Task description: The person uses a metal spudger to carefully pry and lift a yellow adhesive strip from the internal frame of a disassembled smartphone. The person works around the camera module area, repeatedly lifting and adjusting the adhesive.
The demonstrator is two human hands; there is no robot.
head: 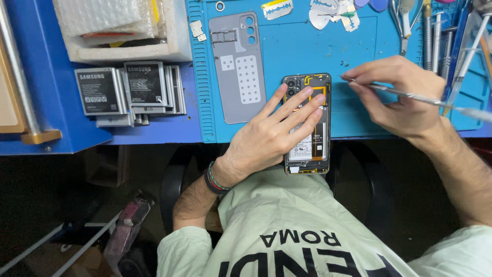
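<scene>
An opened phone (313, 149) with its back removed lies at the front edge of the blue mat (359, 113), its battery and inner boards showing. My left hand (271, 136) rests flat on the phone, fingers spread over its upper half. My right hand (402, 97) hovers just right of the phone and grips thin metal tweezers (410, 94), whose tip points left toward the phone's top right corner. The phone's grey back cover (238, 66) lies inside-up on the mat to the left.
Several flat phone batteries (128, 92) are stacked at the left on the blue bench. A white foam box (123, 28) stands behind them. Picks and blades (328, 10) lie along the mat's far edge, and hand tools (435, 31) at the far right.
</scene>
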